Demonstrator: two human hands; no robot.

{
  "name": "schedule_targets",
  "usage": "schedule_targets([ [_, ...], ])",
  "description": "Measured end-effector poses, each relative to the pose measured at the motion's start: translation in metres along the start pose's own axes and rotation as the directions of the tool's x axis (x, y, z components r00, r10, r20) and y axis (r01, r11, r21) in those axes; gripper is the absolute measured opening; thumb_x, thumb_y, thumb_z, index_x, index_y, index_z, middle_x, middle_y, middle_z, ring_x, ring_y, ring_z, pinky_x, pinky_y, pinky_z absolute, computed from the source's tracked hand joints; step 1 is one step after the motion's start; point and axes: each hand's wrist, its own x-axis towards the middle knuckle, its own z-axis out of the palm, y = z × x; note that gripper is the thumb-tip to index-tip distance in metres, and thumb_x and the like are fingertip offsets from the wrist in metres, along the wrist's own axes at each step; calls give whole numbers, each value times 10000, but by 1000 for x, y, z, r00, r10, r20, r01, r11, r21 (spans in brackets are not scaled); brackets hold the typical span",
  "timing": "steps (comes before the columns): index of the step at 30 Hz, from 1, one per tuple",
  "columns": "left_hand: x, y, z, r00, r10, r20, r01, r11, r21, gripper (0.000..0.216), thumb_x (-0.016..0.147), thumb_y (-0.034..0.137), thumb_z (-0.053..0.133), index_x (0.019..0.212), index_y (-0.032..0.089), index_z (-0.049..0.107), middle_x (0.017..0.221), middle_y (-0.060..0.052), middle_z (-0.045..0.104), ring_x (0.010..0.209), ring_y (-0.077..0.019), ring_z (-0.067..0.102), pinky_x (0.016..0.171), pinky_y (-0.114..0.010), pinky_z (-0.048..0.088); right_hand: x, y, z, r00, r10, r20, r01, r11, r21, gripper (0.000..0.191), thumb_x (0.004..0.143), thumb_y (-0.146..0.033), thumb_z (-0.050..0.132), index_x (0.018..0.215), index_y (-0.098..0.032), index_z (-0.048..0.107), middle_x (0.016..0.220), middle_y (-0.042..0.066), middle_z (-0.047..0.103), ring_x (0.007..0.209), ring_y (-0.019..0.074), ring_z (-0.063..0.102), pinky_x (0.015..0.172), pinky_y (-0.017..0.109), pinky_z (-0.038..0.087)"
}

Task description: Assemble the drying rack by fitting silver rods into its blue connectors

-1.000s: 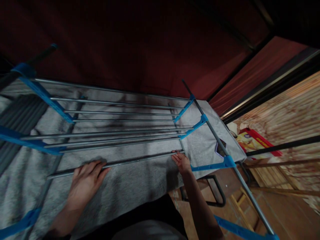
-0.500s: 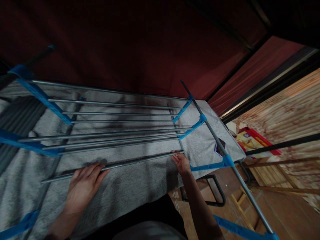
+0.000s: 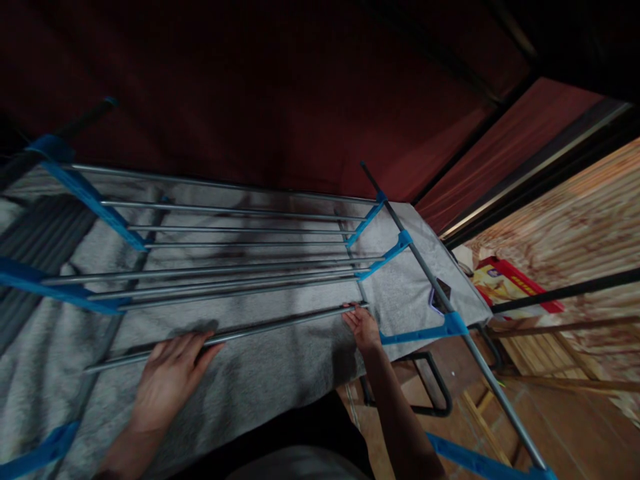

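A loose grey metal tube (image 3: pixel 285 323) lies across both my hands, just above the grey cloth. My left hand (image 3: pixel 173 373) is wrapped over it near its left end. Around its right end, the fingers of my right hand (image 3: pixel 363 325) are closed. Beyond it stands a rack frame of blue plastic brackets (image 3: pixel 103 208) and grey tubes, with several crossbars (image 3: pixel 240 272) fitted between its two sides. Close to my right hand is a blue bracket (image 3: pixel 420 333) on the right upright tube (image 3: pixel 430 273); its inner end points towards the tube I hold.
Grey fleecy cloth (image 3: pixel 280 373) covers the table. More tubes (image 3: pixel 45 247) lie bundled at the left. A phone (image 3: pixel 440 295) rests near the right edge. Past it are a red and yellow box (image 3: pixel 515 283) and a wooden chair-like frame (image 3: pixel 545 347). A dark red curtain (image 3: pixel 250 100) hangs behind.
The view has shifted very slightly. My left hand and the tube's left end sit a little further right in the picture; both hands keep their hold.
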Motion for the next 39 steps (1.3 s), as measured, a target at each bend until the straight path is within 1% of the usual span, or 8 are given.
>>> schedule_targets([
  [4,-2,3,1,1000,-28,11,28,999,-37,528,1062,555,348,1208,200,712,1057,-122,784,988,-336,701,857,-457,468,-2,1,1,1000,-26,-11,26,1000,6,340,679,-361,943,715,-232,630,704,6,754,749,184,776,782,327,664],
  [12,-15,2,11,997,56,-44,-56,998,11,365,1062,406,397,1074,230,717,1030,-106,776,950,-311,700,863,-464,491,-7,-1,5,1000,-25,4,25,1000,1,287,693,-363,902,838,-211,706,855,69,824,834,213,802,742,308,653],
  [21,-17,3,10,993,45,-109,-49,998,-27,280,1024,390,432,996,274,685,917,-79,772,843,-285,730,798,-441,569,-13,-4,8,999,-42,16,42,999,21,295,666,-332,880,874,-236,694,879,25,825,839,195,793,751,300,634],
  [27,-28,-18,18,953,273,-134,-271,962,35,464,913,169,402,1109,382,764,1145,-33,802,1034,-323,744,809,-511,591,-29,-19,27,994,-75,76,68,993,96,309,659,-297,902,889,-237,704,930,34,825,861,204,787,776,316,632],
  [31,-35,-35,27,970,217,-111,-218,976,0,497,859,190,456,1154,440,768,1153,-6,806,1071,-336,745,841,-551,611,-37,-32,42,991,-115,69,105,985,138,330,643,-315,950,781,-233,661,857,20,800,825,188,775,768,305,634],
  [34,-36,-37,30,976,190,-105,-196,979,-53,590,852,225,500,1339,504,682,1165,4,803,1009,-336,759,813,-542,621,-41,-42,50,983,-159,87,144,977,155,376,644,-358,971,756,-230,636,835,6,785,769,156,752,741,274,627],
  [37,-37,-32,30,972,187,-141,-196,979,-53,792,881,229,467,1590,574,395,1166,3,796,961,-336,759,799,-535,612,-46,-50,55,973,-195,123,175,972,155,391,672,-386,965,747,-236,612,828,-16,768,742,127,728,736,250,619],
  [39,-40,-31,30,975,151,-164,-162,985,-55,837,903,248,427,1632,611,235,1144,13,794,944,-345,752,796,-554,605,-49,-55,58,968,-209,138,187,970,158,389,696,-396,956,760,-241,605,821,-32,755,735,116,715,742,243,615],
])
